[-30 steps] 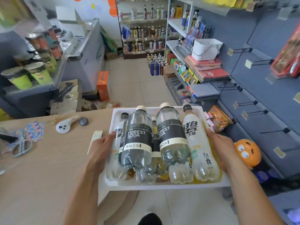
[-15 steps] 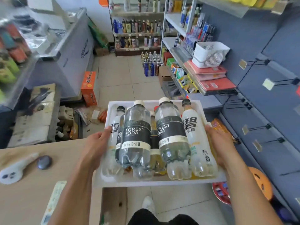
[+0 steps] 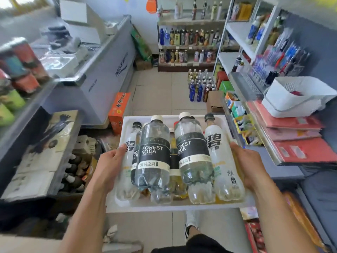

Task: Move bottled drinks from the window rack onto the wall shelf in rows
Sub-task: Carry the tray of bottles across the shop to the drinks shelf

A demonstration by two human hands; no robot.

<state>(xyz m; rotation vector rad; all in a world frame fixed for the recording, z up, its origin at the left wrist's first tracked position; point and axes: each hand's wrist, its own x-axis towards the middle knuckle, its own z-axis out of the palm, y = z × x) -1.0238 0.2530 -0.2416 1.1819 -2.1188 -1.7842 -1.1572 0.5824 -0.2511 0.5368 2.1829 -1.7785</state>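
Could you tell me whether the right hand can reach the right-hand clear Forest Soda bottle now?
Probably not: the right hand grips the right edge of the white rectangular tray carrying that clear plastic bottle, the left hand grips the other; letting go would likely tip it.

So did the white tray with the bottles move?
Yes. The white tray has gone forward along the aisle. The orange box on the floor was well ahead of it before and now sits right by its far left corner.

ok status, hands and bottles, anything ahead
Left hand and right hand grip white tray sides. Bottles lying piled inside. Floor bottles standing ahead in aisle.
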